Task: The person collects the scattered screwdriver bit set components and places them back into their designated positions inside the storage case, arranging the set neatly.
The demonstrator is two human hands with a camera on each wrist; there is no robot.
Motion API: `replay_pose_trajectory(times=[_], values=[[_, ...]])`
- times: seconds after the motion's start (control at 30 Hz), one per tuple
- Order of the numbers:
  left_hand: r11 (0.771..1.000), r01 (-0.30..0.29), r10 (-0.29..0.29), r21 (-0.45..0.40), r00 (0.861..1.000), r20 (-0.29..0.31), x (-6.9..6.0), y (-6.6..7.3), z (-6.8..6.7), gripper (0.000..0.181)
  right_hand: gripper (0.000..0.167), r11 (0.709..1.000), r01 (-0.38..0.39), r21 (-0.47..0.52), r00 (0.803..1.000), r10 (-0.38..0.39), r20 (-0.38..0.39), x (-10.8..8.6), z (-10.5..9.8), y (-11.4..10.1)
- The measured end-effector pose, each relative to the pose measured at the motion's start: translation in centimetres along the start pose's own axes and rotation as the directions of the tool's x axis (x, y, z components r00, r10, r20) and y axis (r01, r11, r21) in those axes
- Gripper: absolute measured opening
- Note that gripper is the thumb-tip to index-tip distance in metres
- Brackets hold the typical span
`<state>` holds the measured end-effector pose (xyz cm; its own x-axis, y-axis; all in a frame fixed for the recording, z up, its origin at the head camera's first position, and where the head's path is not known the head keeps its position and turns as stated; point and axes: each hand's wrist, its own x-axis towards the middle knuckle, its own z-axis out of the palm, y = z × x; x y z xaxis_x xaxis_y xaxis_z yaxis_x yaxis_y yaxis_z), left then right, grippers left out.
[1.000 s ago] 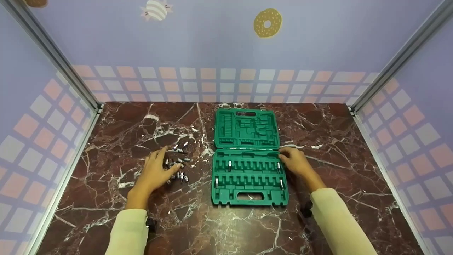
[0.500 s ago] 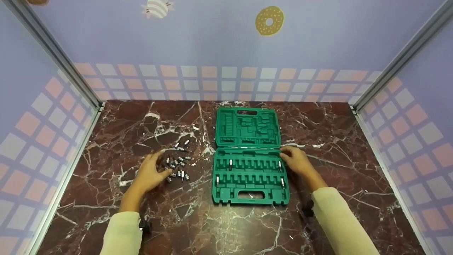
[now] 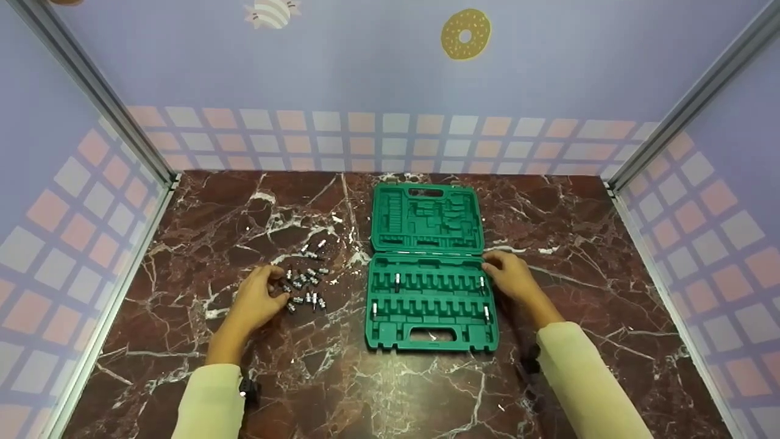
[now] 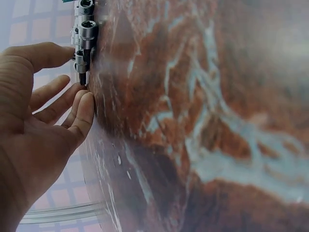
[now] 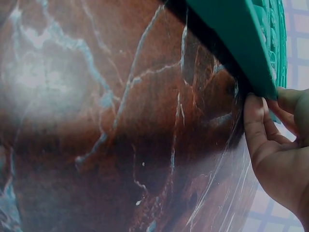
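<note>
Both hands are at work over the table: the left hand [image 3: 253, 299] reaches the near left edge of a heap of loose bits [image 3: 314, 298], its thumb and fingers curved with a narrow gap between them. In the left wrist view the thumb and the fingers come up to either end of one bit [image 4: 80, 62]; I cannot tell whether they grip it. The right hand [image 3: 517, 280] pinches the right edge of a green case [image 3: 429, 296] close to the hinge, thumb above and fingers below the rim.

The loose bits, silver with dark tips, lie on the table to the left of the case and well apart from it. They form a rough scatter, many touching, with a few grouped a little farther from the person.

The case lies unfolded, its lid [image 3: 429, 219] on the far side and its slotted half toward the person. Four bits sit in the slots: two in the upper row, one left of the middle and one at the right end, and two in the lower row, one at each end.

Around them spreads a dark red marble-patterned table [image 3: 341, 366] with white veins. Pale sleeves [image 3: 585, 378] cover the forearms. Beyond stands a purple back wall [image 3: 365, 67] with rows of pink and white squares, a doughnut picture [image 3: 465, 34] and a striped candy picture [image 3: 272, 13].
</note>
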<state>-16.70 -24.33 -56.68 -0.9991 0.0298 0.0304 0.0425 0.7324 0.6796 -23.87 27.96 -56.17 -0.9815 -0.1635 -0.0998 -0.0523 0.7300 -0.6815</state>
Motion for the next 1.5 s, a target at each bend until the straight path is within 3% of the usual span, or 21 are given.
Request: replay_pose_trajectory(times=[0.23, 0.43, 0.97, 1.5], values=[[1.000, -0.010, 0.010, 0.020, 1.000, -0.028, -0.02, -0.16, 0.21, 0.031, 0.030, 1.000, 0.008, 0.016, 1.000, -0.008, -0.012, 0.05, 0.14, 0.25], [0.997, -0.060, 0.062, 0.041, 0.997, -0.053, -0.01, -0.26, 0.37, 0.025, 0.028, 0.999, 0.042, 0.008, 0.999, -0.042, -0.033, 0.08, 0.24, 0.32], [0.992, -0.108, 0.111, 0.065, 0.993, -0.043, 0.28, -0.39, 0.72, 0.015, 0.028, 1.000, 0.021, 0.006, 0.999, -0.021, -0.025, 0.03, 0.26, 0.34], [0.994, -0.091, 0.092, 0.059, 0.996, -0.022, 0.46, -0.39, 0.77, 0.014, 0.029, 0.999, 0.023, 0.023, 0.999, -0.022, -0.026, -0.01, 0.28, 0.28]])
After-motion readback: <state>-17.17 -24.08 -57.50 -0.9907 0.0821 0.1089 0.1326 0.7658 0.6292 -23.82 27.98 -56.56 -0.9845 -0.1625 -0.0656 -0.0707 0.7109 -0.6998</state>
